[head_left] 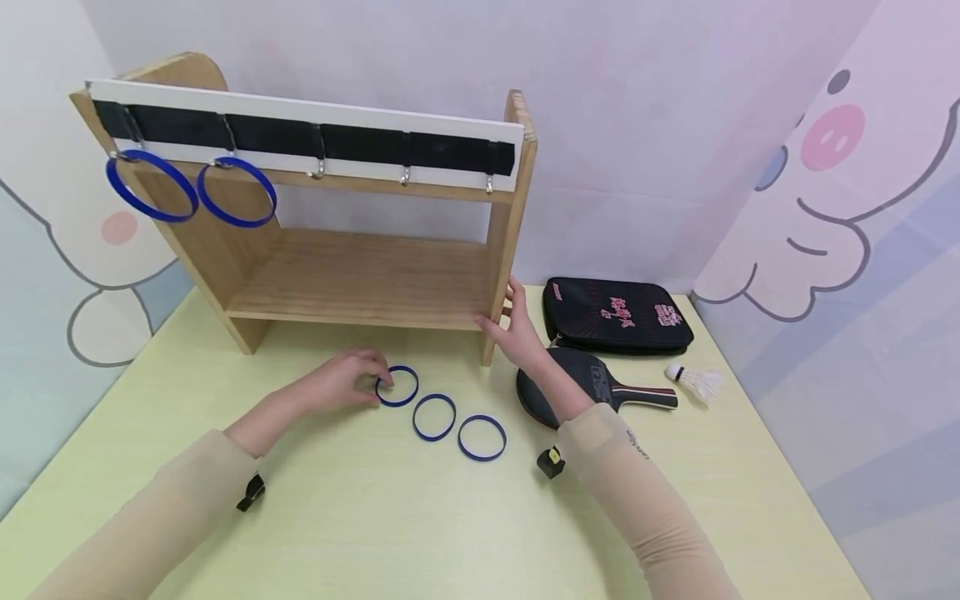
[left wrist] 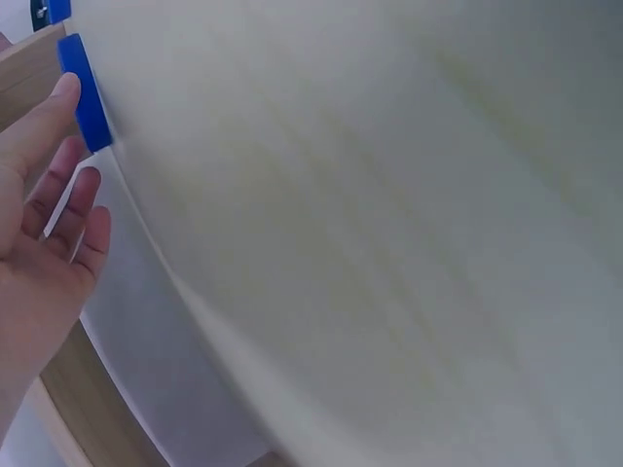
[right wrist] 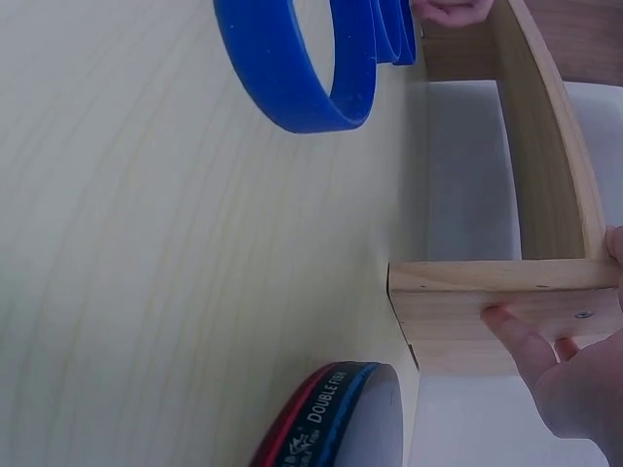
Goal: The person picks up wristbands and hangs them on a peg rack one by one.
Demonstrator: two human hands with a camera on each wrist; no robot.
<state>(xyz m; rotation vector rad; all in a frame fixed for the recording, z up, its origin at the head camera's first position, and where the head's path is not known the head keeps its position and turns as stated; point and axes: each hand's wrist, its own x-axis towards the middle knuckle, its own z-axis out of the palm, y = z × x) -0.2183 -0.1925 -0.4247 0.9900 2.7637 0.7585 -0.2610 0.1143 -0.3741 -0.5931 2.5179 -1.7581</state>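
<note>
A wooden shelf rack point(head_left: 360, 279) stands at the back, with metal hooks point(head_left: 317, 169) along a black-and-white strip at its top. Two blue rings hang from its two leftmost hooks. Three more lie in a slanting row on the table. My left hand point(head_left: 347, 382) pinches the leftmost ring point(head_left: 405, 403) of that row, thumb on its outer side in the left wrist view, other fingers loosely bent. Beside it lie the middle ring point(head_left: 434, 439) and the right ring point(head_left: 482, 459). My right hand point(head_left: 517, 329) holds the rack's right side panel low down, thumb at the front, fingers on the outer face.
Right of the rack lies a black zipped case point(head_left: 618, 315) with pink lettering. A table tennis bat point(head_left: 573, 375) is partly under my right forearm. Past its handle lies a shuttlecock point(head_left: 697, 382). Patterned wall sheets point(head_left: 615, 167) enclose the table.
</note>
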